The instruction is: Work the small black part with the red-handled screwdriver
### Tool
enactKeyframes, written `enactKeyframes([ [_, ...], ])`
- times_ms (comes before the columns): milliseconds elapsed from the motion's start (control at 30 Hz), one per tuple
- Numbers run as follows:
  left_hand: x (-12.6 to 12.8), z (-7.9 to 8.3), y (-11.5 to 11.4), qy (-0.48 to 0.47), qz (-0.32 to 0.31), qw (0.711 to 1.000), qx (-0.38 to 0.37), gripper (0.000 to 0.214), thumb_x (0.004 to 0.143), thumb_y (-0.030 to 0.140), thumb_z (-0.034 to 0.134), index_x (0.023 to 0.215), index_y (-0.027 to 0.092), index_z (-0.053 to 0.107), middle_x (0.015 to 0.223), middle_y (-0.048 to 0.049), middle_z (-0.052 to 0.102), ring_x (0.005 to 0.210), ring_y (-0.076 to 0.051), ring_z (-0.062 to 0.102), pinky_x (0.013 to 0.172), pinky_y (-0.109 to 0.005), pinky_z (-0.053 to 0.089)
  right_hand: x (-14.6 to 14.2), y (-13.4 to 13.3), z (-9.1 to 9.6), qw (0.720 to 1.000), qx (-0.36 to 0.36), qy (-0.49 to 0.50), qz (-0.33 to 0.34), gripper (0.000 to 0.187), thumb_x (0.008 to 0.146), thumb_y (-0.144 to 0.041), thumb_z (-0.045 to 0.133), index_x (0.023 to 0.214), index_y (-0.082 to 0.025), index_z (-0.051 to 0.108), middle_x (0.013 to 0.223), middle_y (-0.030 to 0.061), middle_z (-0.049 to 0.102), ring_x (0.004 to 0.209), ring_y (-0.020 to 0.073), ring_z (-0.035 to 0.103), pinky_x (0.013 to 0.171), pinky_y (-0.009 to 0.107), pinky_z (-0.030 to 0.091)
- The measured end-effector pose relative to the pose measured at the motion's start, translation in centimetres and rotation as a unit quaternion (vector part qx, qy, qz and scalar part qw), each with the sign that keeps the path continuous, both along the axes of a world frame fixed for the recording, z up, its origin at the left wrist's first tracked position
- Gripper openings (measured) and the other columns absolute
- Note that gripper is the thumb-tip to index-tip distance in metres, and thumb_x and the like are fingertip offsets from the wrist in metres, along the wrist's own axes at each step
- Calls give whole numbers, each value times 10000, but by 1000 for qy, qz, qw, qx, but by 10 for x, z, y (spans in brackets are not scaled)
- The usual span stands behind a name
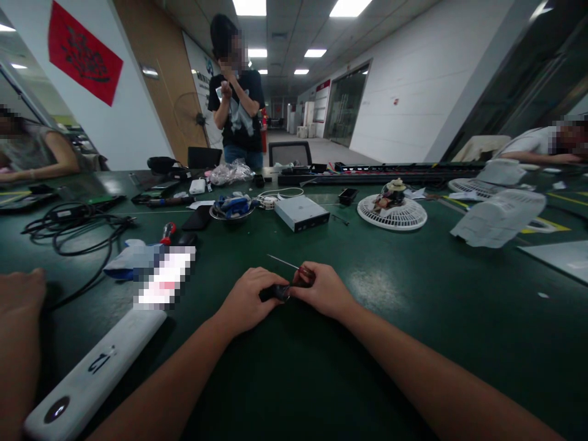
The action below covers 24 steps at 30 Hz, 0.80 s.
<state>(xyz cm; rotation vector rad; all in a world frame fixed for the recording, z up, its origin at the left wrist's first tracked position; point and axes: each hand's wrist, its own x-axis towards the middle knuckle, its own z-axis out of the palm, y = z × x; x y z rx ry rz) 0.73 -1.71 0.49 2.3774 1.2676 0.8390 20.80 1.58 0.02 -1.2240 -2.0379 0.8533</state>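
The left hand and the right hand meet just above a dark green worktop, both closed around a small screwdriver. Its dark handle shows between the hands, with a little red beside the right hand. Its thin metal shaft points away toward the left, clear of both hands.

Just left of the left hand lies a blurred white patch, too obscured to identify, touching a crumpled blue cloth. Beyond them, a red-handled screwdriver lies near a coil of black cable. A long white bar with black markings runs toward the near edge, lower left of the left hand. Another person's hand rests beside that bar at the far left.

Straight ahead of the hands sit a flat silver box and a small dish of blue parts. Ahead of the right hand lies a round white fan grille, with a white plastic casing farther right.
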Motion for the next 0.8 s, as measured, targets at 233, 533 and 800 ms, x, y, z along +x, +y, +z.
enactKeyframes([
  [233,1,-4,-1,5,9,1000,-22,393,740,210,759,1117,269,662,1058,-19,705,1006,-226,620,904,-376,461,4,-1,4,996,72,-22,40,109,723,-182,672,704,-171,565,652,-38,517,602,108,473,566,235,328],
  [533,-6,-1,2,43,61,997,11,318,772,200,712,1079,256,654,1041,-15,706,972,-232,621,880,-405,451,22,4,16,992,77,-58,82,394,983,-343,331,741,-166,588,683,11,559,650,137,523,614,266,331],
  [800,-16,-6,7,25,123,992,5,331,766,264,715,1091,282,654,1041,1,706,967,-235,622,865,-412,462,36,10,22,979,98,-172,49,364,963,-385,391,698,-180,534,600,-7,512,535,117,457,532,271,251],
])
